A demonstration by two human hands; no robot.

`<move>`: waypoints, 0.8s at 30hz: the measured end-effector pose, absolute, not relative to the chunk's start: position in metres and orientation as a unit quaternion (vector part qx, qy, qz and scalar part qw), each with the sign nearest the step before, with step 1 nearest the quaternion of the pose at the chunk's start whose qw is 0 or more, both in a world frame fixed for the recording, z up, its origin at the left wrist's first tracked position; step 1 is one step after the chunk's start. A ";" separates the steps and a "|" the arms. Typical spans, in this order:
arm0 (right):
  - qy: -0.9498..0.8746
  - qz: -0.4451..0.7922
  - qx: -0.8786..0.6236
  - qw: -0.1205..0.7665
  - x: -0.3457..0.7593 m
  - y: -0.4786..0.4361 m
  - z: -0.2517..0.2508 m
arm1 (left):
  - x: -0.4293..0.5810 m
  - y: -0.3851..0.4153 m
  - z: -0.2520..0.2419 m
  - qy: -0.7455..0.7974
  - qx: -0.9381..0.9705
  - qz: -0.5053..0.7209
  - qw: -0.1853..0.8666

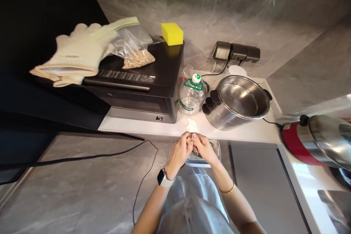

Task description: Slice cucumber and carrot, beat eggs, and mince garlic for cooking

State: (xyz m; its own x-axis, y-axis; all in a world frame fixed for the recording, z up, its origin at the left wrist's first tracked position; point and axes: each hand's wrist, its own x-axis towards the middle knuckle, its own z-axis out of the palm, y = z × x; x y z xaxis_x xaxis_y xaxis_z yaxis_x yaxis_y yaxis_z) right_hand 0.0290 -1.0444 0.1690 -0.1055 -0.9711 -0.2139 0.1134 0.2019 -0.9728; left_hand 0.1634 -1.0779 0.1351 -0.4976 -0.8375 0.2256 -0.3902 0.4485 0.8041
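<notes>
My left hand (179, 150) and my right hand (203, 147) meet at the counter's front edge, fingers pinched together. Between their fingertips is a small tan piece (189, 139), mostly covered, too small to name. Below the hands sits a small open bin (216, 150) with a pale rim; what lies inside is largely hidden by my hands. A crumpled white tissue-like thing (192, 125) lies on the counter just beyond my fingers. Behind it stands a clear plastic jug (189, 103) with a green handle and a white cap.
Stacked steel steamer pots (231, 111) stand right of the jug. On the left a black oven (164, 84) carries white mitts (74, 53), a bag of oat-like flakes (138, 58) and a yellow sponge block (172, 34). A red-based cooker (297, 142) is far right; a black cable (109, 157) hangs left.
</notes>
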 end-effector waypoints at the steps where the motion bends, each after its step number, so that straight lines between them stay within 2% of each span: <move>1: 0.550 -0.497 -0.385 0.550 0.028 -1.042 0.170 | 0.162 -1.078 0.135 -0.783 0.390 -0.353 0.331; 5: 0.546 -0.471 -0.388 0.574 0.025 -1.035 0.170 | 0.156 -1.076 0.132 -0.773 0.400 -0.325 0.369; 10: 0.563 -0.492 -0.387 0.540 0.029 -1.030 0.164 | 0.148 -1.070 0.126 -0.772 0.422 -0.250 0.405; 13: 0.562 -0.480 -0.391 0.549 0.030 -1.027 0.166 | 0.144 -1.067 0.123 -0.759 0.428 -0.249 0.423; 17: 0.507 -0.483 -0.372 0.610 0.024 -1.027 0.175 | 0.137 -1.069 0.125 -0.699 0.460 -0.318 0.445; 21: 0.437 -0.475 -0.256 0.719 0.009 -1.030 0.180 | 0.131 -1.072 0.133 -0.653 0.465 -0.366 0.472; 24: 0.420 -0.465 -0.210 0.751 -0.002 -1.035 0.179 | 0.128 -1.072 0.137 -0.665 0.436 -0.388 0.466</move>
State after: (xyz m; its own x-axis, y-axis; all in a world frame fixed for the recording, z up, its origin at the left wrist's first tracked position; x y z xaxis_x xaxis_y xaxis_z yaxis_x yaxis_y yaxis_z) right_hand -0.0023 -1.0347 0.1790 0.2148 -0.8743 -0.4352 0.5221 0.4794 -0.7054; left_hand 0.1280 -1.0716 0.1372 -0.1855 -0.9418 0.2805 -0.2181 0.3178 0.9227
